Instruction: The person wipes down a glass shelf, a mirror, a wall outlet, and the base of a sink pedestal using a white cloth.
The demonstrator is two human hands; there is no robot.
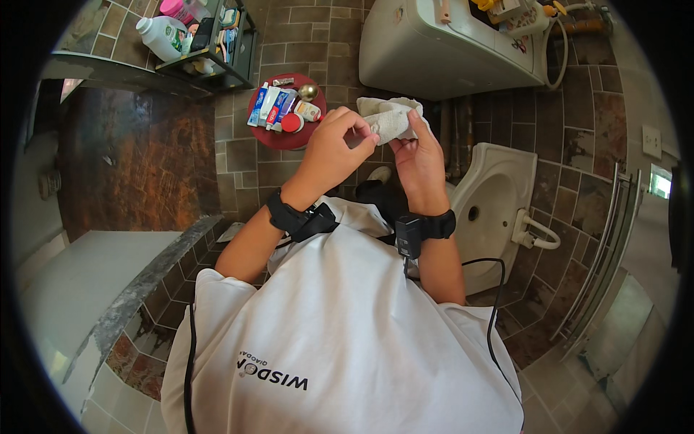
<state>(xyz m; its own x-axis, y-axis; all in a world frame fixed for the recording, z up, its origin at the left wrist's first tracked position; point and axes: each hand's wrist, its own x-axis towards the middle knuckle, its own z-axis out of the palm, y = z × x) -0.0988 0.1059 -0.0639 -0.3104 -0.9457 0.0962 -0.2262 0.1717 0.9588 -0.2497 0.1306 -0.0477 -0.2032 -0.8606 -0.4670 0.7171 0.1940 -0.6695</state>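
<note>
My right hand (420, 154) holds a folded off-white cloth (391, 116) by its right side, thumb on top and fingers beneath. At the cloth's lower left edge, the fingertips of my left hand (347, 138) pinch it between thumb and forefinger. Left of the hands stands a round red stool (282, 142). On it lie several toothpaste tubes (259, 106), a jar with a red lid (292, 122), a small white bottle (308, 110) and a shiny gold ball-shaped object (308, 92). Both wrists wear black straps with small devices.
A white washing machine (412, 54) stands beyond the hands with items on top. To the right is a white washbasin (488, 190) with a tap (534, 233). A dark shelf rack (238, 65) with a white jug (161, 38) stands at upper left. Black cables hang beside both arms.
</note>
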